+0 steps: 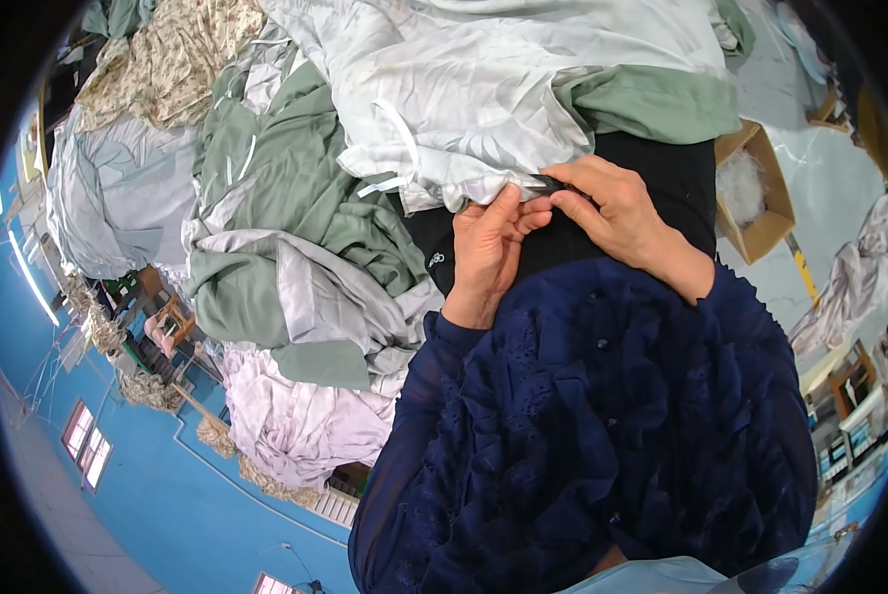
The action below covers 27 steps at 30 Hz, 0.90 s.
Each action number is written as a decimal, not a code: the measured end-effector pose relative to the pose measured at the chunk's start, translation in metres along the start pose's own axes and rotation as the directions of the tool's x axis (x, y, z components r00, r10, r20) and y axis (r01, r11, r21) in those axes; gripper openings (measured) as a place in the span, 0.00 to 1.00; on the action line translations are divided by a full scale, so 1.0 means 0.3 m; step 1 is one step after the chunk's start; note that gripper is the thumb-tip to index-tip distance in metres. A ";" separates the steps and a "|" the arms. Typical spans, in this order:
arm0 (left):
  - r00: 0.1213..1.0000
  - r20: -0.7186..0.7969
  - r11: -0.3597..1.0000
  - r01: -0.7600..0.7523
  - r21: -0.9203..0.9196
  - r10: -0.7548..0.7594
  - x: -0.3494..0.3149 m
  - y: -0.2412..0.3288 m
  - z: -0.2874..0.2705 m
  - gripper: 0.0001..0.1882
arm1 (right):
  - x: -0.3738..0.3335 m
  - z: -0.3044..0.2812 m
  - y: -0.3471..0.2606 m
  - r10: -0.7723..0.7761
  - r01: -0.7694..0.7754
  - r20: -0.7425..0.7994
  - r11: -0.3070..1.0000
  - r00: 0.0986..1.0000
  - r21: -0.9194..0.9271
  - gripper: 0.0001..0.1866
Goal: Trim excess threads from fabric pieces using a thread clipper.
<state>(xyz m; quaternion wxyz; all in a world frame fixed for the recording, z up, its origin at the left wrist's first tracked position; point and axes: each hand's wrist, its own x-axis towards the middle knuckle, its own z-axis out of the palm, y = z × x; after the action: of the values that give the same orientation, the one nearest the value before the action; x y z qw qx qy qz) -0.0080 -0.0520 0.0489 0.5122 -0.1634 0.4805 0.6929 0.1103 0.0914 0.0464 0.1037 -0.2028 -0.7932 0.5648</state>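
Observation:
A large white cloth (pixel 454 79) with a faint leaf pattern and a sage-green reverse side spreads over my lap. Its near edge is pinched between the thumb and fingers of my left hand (pixel 488 243). My right hand (pixel 612 203) is closed around small black thread snips (pixel 545 185), mostly covered by the fingers. Their dark tip touches or nearly touches the cloth edge beside my left fingertips; whether the blades are apart cannot be made out. A white tie strip (pixel 400 134) lies loose on the cloth to the left.
Piled to my left are green-and-white fabric (pixel 295 168), pale grey fabric (pixel 122 188), floral beige fabric (pixel 166 64) and pinkish fabric (pixel 295 416). An open cardboard box (pixel 776 213) with white fluff stands on the floor at right. Farther right hangs a greyish cloth (pixel 850 272).

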 end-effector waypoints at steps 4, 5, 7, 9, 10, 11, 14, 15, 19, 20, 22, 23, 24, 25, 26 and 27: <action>1.000 0.010 1.000 0.018 -0.009 -0.018 0.003 0.002 -0.003 0.12 | 0.018 0.009 0.007 -0.063 0.066 -0.058 0.997 0.996 0.037 0.14; 1.000 0.009 1.000 0.019 -0.008 -0.019 0.004 0.001 -0.007 0.12 | 0.020 0.010 0.008 -0.065 0.067 -0.055 0.997 0.996 0.041 0.13; 1.000 0.016 1.000 0.025 0.005 -0.025 0.007 -0.001 -0.014 0.12 | 0.023 0.009 0.013 -0.070 0.072 -0.050 0.997 0.996 0.032 0.13; 0.999 0.019 1.000 0.027 0.004 -0.028 0.008 -0.001 -0.015 0.12 | 0.025 0.010 0.016 -0.074 0.075 -0.045 0.997 0.996 0.022 0.13; 0.999 0.021 1.000 0.028 0.001 -0.028 0.008 -0.001 -0.015 0.12 | 0.026 0.012 0.017 -0.070 0.071 -0.046 0.997 0.997 0.031 0.12; 0.999 0.020 1.000 0.029 0.002 -0.029 0.008 0.001 -0.014 0.12 | 0.027 0.013 0.018 -0.065 0.067 -0.047 0.997 0.997 0.039 0.12; 0.998 0.038 0.999 0.046 0.000 -0.046 0.009 0.006 -0.010 0.11 | 0.026 0.014 0.021 -0.049 0.051 -0.044 0.997 0.998 0.065 0.11; 0.998 0.042 0.999 0.052 -0.002 -0.052 0.010 0.005 -0.010 0.12 | 0.026 0.015 0.023 -0.048 0.051 -0.044 0.997 0.998 0.065 0.11; 0.996 0.058 0.998 0.067 -0.011 -0.066 0.014 0.004 -0.014 0.12 | 0.027 0.023 0.031 -0.029 0.036 -0.060 0.994 0.998 0.105 0.10; 0.996 0.057 0.998 0.068 -0.011 -0.068 0.015 0.005 -0.013 0.12 | 0.027 0.023 0.031 -0.028 0.035 -0.066 0.993 0.997 0.115 0.10; 0.995 0.061 0.997 0.082 -0.008 -0.081 0.017 0.006 -0.013 0.12 | 0.028 0.021 0.032 -0.029 0.036 -0.070 0.993 0.997 0.109 0.10; 0.995 0.060 0.997 0.082 -0.007 -0.081 0.017 0.006 -0.013 0.12 | 0.029 0.021 0.032 -0.031 0.039 -0.075 0.994 0.997 0.103 0.10; 0.995 0.063 0.997 0.081 -0.009 -0.080 0.018 0.005 -0.014 0.12 | 0.028 0.021 0.033 -0.031 0.039 -0.075 0.994 0.997 0.104 0.10; 0.995 0.066 0.997 0.080 -0.010 -0.079 0.018 0.004 -0.014 0.12 | 0.027 0.023 0.033 -0.028 0.036 -0.079 0.993 0.996 0.109 0.10; 0.995 0.066 0.997 0.081 -0.009 -0.080 0.018 0.004 -0.013 0.12 | 0.026 0.023 0.034 -0.025 0.034 -0.083 0.993 0.996 0.113 0.10; 0.995 0.064 0.997 0.079 -0.006 -0.079 0.017 0.004 -0.012 0.12 | 0.025 0.021 0.034 -0.024 0.034 -0.083 0.993 0.996 0.114 0.10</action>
<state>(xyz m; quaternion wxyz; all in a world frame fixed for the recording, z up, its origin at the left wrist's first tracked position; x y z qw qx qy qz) -0.0123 -0.0521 0.0441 0.5535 -0.1624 0.4542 0.6789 0.1032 0.0923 0.0341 0.1558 -0.2078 -0.7572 0.5993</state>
